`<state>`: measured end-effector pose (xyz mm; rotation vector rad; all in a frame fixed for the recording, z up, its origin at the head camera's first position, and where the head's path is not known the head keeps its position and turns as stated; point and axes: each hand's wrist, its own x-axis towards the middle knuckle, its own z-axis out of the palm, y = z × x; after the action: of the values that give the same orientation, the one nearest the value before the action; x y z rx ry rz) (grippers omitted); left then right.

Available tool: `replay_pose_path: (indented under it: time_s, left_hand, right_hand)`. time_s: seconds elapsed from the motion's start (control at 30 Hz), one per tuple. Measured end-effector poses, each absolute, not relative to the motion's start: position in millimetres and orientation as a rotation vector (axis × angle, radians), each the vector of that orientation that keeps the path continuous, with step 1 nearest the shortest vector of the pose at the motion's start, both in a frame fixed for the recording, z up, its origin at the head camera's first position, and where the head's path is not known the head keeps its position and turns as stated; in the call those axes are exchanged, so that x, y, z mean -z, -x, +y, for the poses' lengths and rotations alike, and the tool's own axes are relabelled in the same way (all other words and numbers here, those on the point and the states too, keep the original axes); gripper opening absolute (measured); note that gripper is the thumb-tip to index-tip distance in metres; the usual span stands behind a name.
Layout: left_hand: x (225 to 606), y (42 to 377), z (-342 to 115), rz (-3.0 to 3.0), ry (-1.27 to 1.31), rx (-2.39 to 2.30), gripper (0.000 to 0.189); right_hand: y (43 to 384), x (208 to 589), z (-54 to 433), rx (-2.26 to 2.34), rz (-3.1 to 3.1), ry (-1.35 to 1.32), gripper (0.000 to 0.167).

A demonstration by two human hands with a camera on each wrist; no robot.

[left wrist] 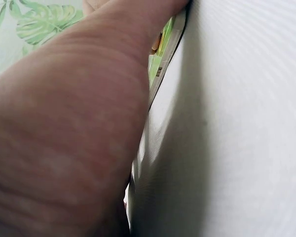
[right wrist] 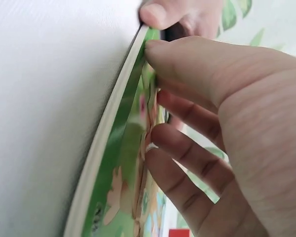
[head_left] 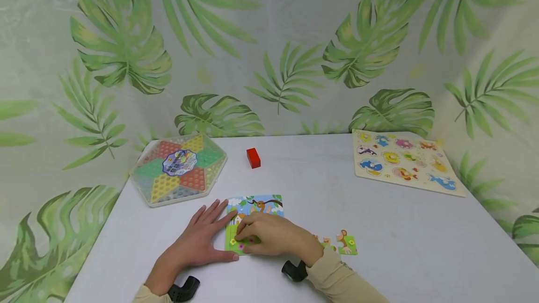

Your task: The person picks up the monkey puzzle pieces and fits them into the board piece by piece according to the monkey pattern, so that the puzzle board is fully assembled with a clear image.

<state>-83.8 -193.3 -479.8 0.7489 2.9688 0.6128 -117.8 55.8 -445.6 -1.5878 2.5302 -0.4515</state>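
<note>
A jigsaw puzzle board (head_left: 255, 198) with a bird, a branch and flowers on green lies flat on the table. Fingers spread, my left hand (head_left: 202, 240) rests at its left side; the index finger touches the left edge and the thumb is by the near left corner. My right hand (head_left: 271, 235) is over the board's near part, its fingers curled. In the right wrist view, thumb and fingertips pinch at a puzzle piece (right wrist: 142, 106) on the green picture, its outline mostly hidden. Loose puzzle pieces (head_left: 347, 243) with animal pictures lie right of the board, partly behind the right wrist.
A hexagonal Chinese checkers set (head_left: 178, 168) lies at the back left. Beyond the puzzle is a small red block (head_left: 253, 158). At the back right lies a wooden sea-animal peg board (head_left: 404, 160). Leaf-patterned cloth (head_left: 294, 36) hangs behind the white table (head_left: 311, 176).
</note>
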Motion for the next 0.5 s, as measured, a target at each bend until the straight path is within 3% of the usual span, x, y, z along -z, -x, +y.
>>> replay_pose_path:
  time_s: [0.5]
  left_hand:
    - [479.7, 84.5, -192.6, 2.939, -0.730, -0.623, 0.106]
  right_hand:
    - [119.4, 442.5, 66.4, 0.511, 2.522, 1.503, 0.027]
